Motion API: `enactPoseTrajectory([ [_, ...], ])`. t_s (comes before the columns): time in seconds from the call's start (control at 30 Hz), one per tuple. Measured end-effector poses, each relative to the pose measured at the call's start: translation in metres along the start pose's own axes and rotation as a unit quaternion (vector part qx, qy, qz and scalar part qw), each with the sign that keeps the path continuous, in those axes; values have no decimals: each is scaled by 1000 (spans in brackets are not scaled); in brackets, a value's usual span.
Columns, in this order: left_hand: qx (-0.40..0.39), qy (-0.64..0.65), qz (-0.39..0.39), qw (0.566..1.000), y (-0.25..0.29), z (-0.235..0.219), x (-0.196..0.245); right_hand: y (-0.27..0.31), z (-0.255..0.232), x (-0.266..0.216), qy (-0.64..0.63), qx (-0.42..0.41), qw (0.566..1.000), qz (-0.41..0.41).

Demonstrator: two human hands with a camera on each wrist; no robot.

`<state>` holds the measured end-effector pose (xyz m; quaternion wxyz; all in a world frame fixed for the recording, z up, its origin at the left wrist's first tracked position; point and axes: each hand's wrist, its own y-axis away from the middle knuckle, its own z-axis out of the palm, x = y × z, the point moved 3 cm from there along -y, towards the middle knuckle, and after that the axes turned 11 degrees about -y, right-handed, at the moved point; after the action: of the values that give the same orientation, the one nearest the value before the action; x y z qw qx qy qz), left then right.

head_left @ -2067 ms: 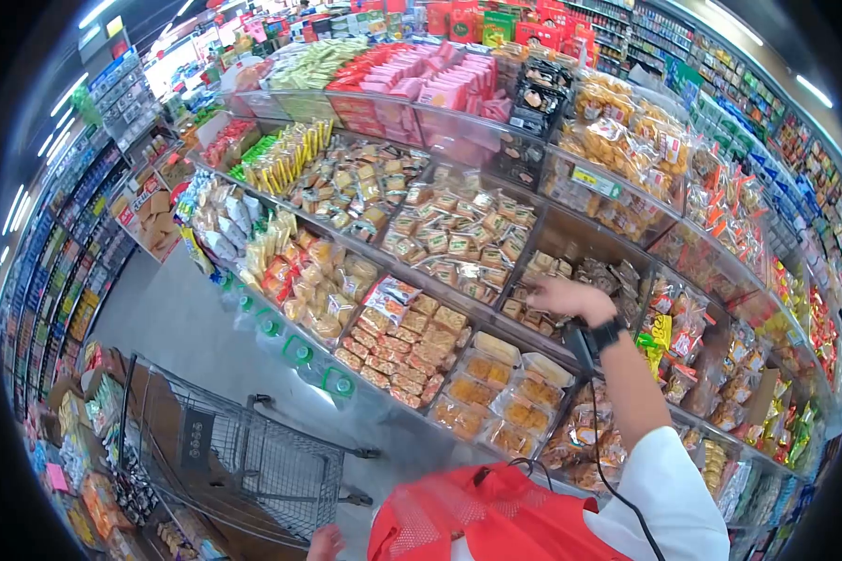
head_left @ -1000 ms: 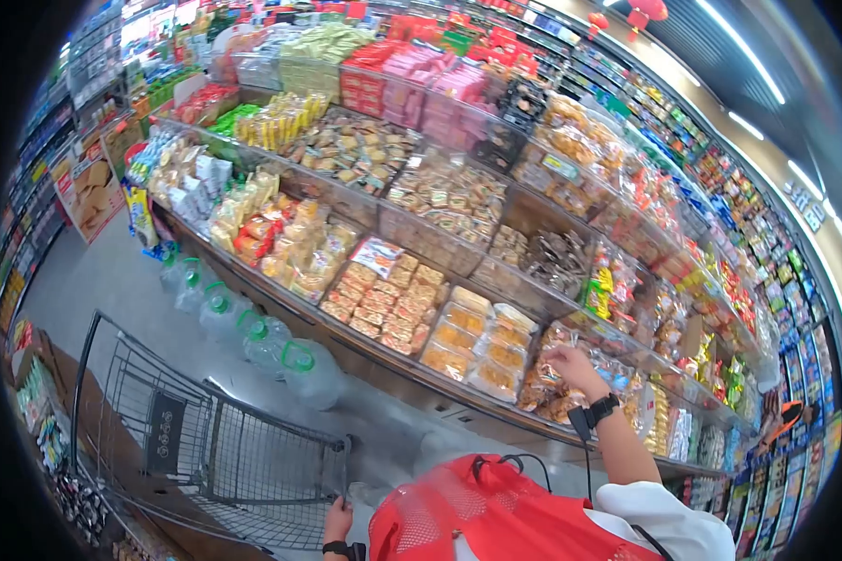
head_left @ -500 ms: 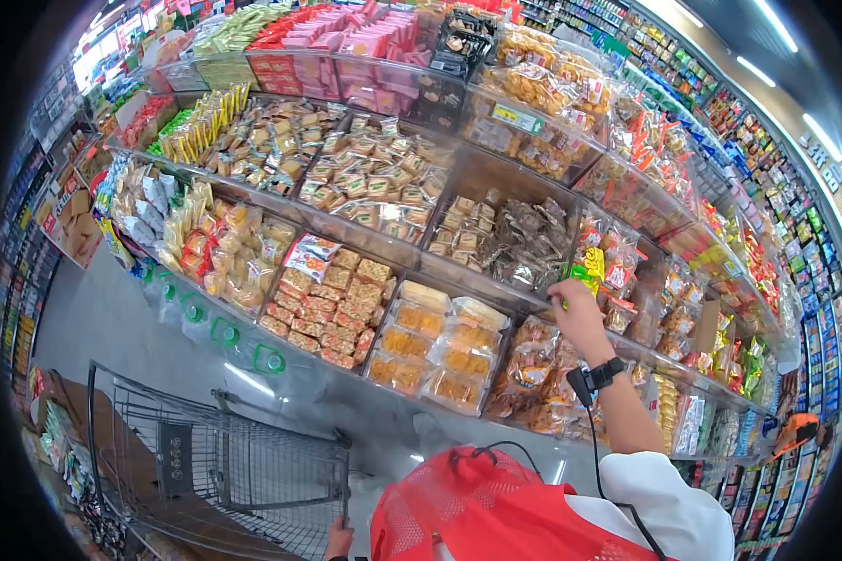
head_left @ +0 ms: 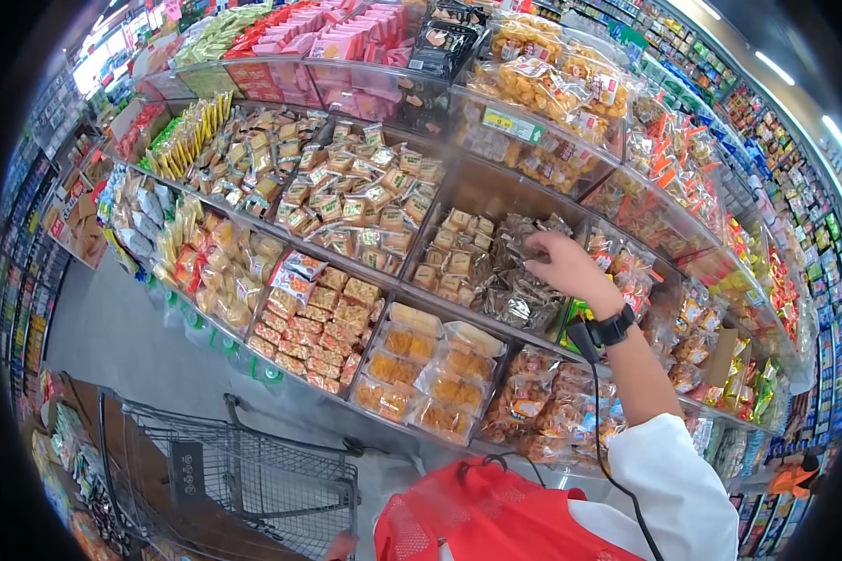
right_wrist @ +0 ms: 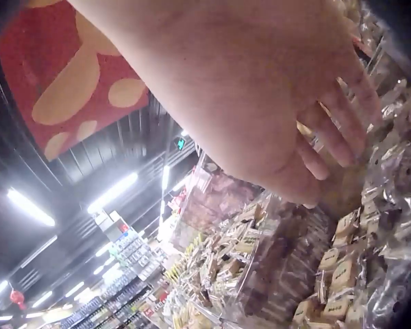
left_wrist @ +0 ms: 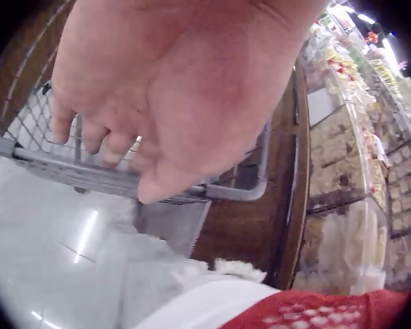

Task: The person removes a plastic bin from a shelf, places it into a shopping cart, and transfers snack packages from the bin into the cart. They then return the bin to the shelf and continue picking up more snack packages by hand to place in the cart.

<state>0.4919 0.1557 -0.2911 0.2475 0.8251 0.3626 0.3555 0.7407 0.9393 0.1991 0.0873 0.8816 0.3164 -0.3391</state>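
My right hand [head_left: 571, 268] reaches over a bin of dark clear-wrapped packets [head_left: 517, 304], fingers slightly bent and pointing down to the left. In the right wrist view its fingers [right_wrist: 335, 130] are spread close above clear wrappers [right_wrist: 390, 199], with nothing visible in them. Beside the dark packets, in the same bin, lie small tan wrapped blocks [head_left: 451, 262]. Low in the head view, my left hand [head_left: 342, 546] is at the shopping cart [head_left: 281, 467]. The left wrist view shows its fingers and thumb about the cart handle [left_wrist: 75, 171], the thumb in front of the bar.
Clear dividers separate the stepped snack bins. Trays of orange pastries [head_left: 393, 369] and bagged snacks [head_left: 552, 402] stand in the near row. Higher up is a bin of puffed snacks [head_left: 552, 75]. Green-capped bottles [head_left: 266, 371] stand on the floor along the display.
My right hand has moved from the tan blocks to the near bagged snacks, then up and back over the dark packets. My left hand stays at the cart.
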Motion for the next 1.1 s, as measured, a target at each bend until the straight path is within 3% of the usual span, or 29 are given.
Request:
enactPoseTrajectory([
  [0.07, -30, 99, -39, 994, -55, 16, -5, -14, 6, -7, 17, -32, 999, 2],
  [0.1, -43, 171, -60, 982, -63, 0, 18, -20, 6, -9, 33, -38, 999, 5],
  [0.13, -53, 243, -83, 965, -64, -40, 74, -26, 6, -10, 50, -44, 998, 8],
  [0.17, -60, 311, -107, 942, -54, -103, 161, -30, 7, -11, 66, -53, 996, 11],
  [0.27, -153, 141, -130, 969, -92, -92, 152, -21, 2, -7, 104, -51, 993, 24],
  [0.3, -127, 113, -133, 976, -84, -102, 168, -18, -6, -5, 116, -41, 992, 26],
  [0.4, -131, 34, -60, 989, -91, -96, 158, 3, -22, 11, 111, -11, 992, 67],
  [0.5, -158, 9, -64, 985, -95, -83, 148, 21, -33, 18, 114, 4, 990, 84],
  [0.6, -124, -2, -19, 992, -93, -59, 145, 40, -35, 17, 100, 59, 989, 95],
  [0.67, -152, -12, -2, 988, -95, -50, 144, 58, -33, 4, 109, 81, 983, 126],
  [0.73, -155, 35, 27, 987, -98, -39, 148, 78, -26, -1, 86, 108, 988, 71],
  [0.77, -127, 101, -33, 986, -100, -24, 139, 87, -25, -5, 75, 124, 989, 39],
  [0.83, -260, -23, 61, 963, -119, -35, 163, 112, -23, -15, 35, 135, 989, 47],
  [0.87, -324, -87, 105, 936, -123, -55, 188, 126, -22, -20, 14, 140, 989, 52],
  [0.93, -239, -175, 368, 881, -123, -118, 272, 155, -24, -25, -18, 138, 986, 87],
  [0.97, -242, -37, 274, 930, -118, -155, 322, 168, -24, -25, -33, 138, 984, 106],
  [1.0, -237, 103, 171, 951, -111, -187, 377, 178, -26, -22, -60, 135, 980, 135],
  [1.07, -202, 325, 156, 911, -102, -237, 475, 196, -26, -15, -118, 125, 966, 192],
  [1.1, -218, 349, 165, 897, -104, -251, 517, 204, -25, -9, -114, 144, 968, 170],
])
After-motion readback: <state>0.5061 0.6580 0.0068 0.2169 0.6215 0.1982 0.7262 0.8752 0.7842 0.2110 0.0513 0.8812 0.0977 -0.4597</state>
